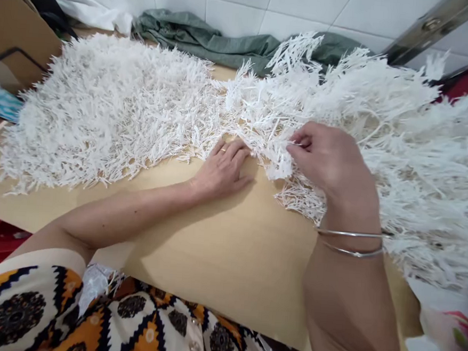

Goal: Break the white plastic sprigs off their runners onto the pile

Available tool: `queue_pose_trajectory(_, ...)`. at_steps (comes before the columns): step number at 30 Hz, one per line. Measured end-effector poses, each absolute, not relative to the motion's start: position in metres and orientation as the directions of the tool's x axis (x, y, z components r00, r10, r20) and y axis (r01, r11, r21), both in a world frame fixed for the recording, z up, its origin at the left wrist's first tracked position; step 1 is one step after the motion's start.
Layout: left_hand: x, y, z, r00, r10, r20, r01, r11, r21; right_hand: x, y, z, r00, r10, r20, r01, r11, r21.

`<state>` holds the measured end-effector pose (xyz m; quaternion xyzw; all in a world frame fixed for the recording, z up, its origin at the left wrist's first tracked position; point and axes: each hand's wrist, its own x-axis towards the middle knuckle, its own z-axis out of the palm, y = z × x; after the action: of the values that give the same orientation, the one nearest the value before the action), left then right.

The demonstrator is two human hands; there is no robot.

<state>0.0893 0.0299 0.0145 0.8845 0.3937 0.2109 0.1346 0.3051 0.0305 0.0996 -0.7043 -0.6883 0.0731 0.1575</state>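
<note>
A broad heap of white, feathery, branching strands (115,92) covers the left and back of the tan tabletop (221,239). A looser pile of similar white strands (430,173) spreads over the right side. My left hand (224,167) lies palm down at the front edge of the heap, fingers stretched out and touching the nearest strands. To its right, my right hand (325,155) is raised slightly over the strands. Its thumb and forefinger pinch the tip of a white feathery strand (281,157), which hangs to the left of the fingers.
A rolled green cloth (195,39) lies along the white tiled wall at the back. At the left stands a cardboard box (19,32). A metal bar (432,29) slants at the back right, and a white plastic bag (440,318) sits at the front right.
</note>
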Motion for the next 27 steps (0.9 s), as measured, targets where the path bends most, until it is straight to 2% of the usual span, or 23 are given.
queue_pose_trajectory(2,0.087,0.030,0.014,0.568,0.768,0.296,0.637,-0.638,0.432,0.310,0.028,0.111,0.075,0.990,0.121,0.881,-0.009,-0.473)
queue_pose_trajectory(4,0.087,0.030,0.014,0.564,0.766,0.309,0.624,-0.640,0.447,0.312,0.023,0.120,0.099,0.991,0.088,0.885,-0.047,-0.463)
queue_pose_trajectory(7,0.089,0.030,0.013,0.599,0.742,0.301,0.602,-0.665,0.441,0.305,0.018,0.123,0.137,0.986,0.096,0.957,-0.107,-0.270)
queue_pose_trajectory(10,0.093,0.033,0.009,0.630,0.721,0.286,0.598,-0.687,0.413,0.288,0.022,0.106,0.104,0.993,0.058,0.993,-0.100,-0.055)
queue_pose_trajectory(12,0.095,0.035,0.005,0.642,0.714,0.279,0.603,-0.695,0.390,0.279,0.027,0.092,0.064,0.998,0.026,0.998,-0.064,-0.003)
queue_pose_trajectory(14,0.096,0.037,0.001,0.646,0.711,0.279,0.609,-0.700,0.372,0.280,0.032,0.083,0.006,0.997,0.072,0.998,-0.001,-0.069)
queue_pose_trajectory(16,0.096,0.039,-0.002,0.646,0.708,0.284,0.613,-0.704,0.360,0.289,0.033,0.084,-0.024,0.984,0.179,0.979,0.060,-0.197)
queue_pose_trajectory(19,0.094,0.039,-0.003,0.641,0.710,0.290,0.624,-0.703,0.342,0.310,0.032,0.099,0.069,0.921,0.383,0.942,0.066,-0.330)
queue_pose_trajectory(23,0.095,0.037,0.002,0.695,0.651,0.307,0.580,-0.759,0.297,0.322,0.032,0.116,0.203,0.806,0.556,0.942,-0.007,-0.334)
queue_pose_trajectory(27,0.108,0.036,0.005,0.868,0.401,0.293,0.355,-0.914,0.198,0.319,0.033,0.117,0.246,0.749,0.615,0.951,-0.063,-0.304)
